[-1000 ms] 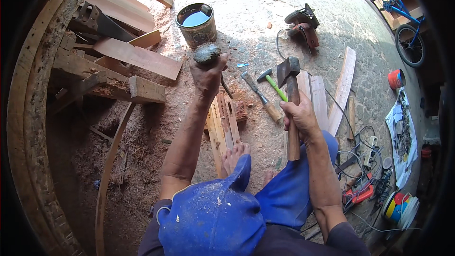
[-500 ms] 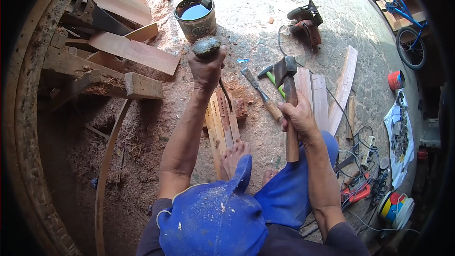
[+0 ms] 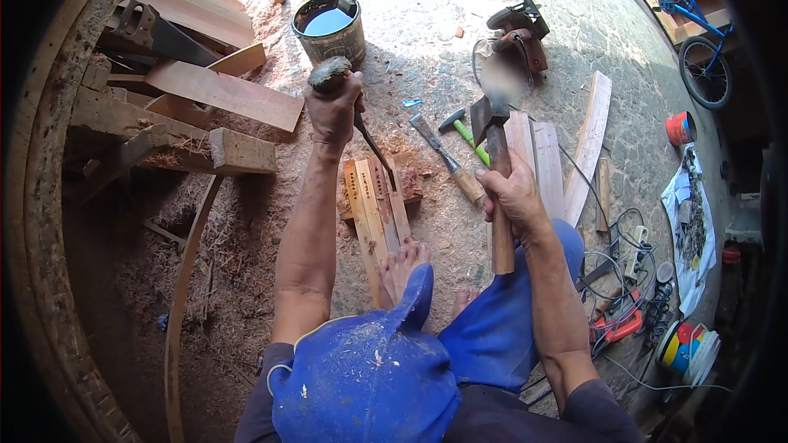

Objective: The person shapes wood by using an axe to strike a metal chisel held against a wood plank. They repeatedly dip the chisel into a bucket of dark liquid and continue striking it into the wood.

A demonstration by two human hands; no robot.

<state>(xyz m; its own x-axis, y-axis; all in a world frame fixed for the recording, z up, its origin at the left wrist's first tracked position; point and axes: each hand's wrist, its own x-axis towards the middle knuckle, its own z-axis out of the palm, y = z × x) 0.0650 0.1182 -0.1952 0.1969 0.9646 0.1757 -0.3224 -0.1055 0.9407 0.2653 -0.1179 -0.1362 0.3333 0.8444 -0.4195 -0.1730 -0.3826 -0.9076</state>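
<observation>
My left hand (image 3: 332, 119) is closed around the handle of a chisel (image 3: 376, 148) with a frayed, flattened top. Its long, thin blade slants down to the right, and the tip meets a group of narrow wooden strips (image 3: 367, 217) with small marks or holes along them. My bare foot (image 3: 404, 267) rests on the strips' near end. In my right hand (image 3: 517, 197) is a hammer (image 3: 502, 234) with a dark metal head and wooden handle, raised to the right of the strips. A second chisel (image 3: 443, 156) and a green-handled hammer (image 3: 469, 138) lie between my hands on the ground.
Beyond my left hand stands a bucket (image 3: 361, 39) of dark liquid. A circular saw (image 3: 525, 37) sits far right, boards (image 3: 589, 152) lie nearer, with tangled cords (image 3: 648, 267) beside them. At left are a timber frame (image 3: 242, 150), a handsaw (image 3: 168, 33) and wood shavings.
My left hand has shifted slightly left, and the chisel leans more, showing more of its blade. The hammer has turned slightly in my right hand's grip. The whole view has drifted a little.
</observation>
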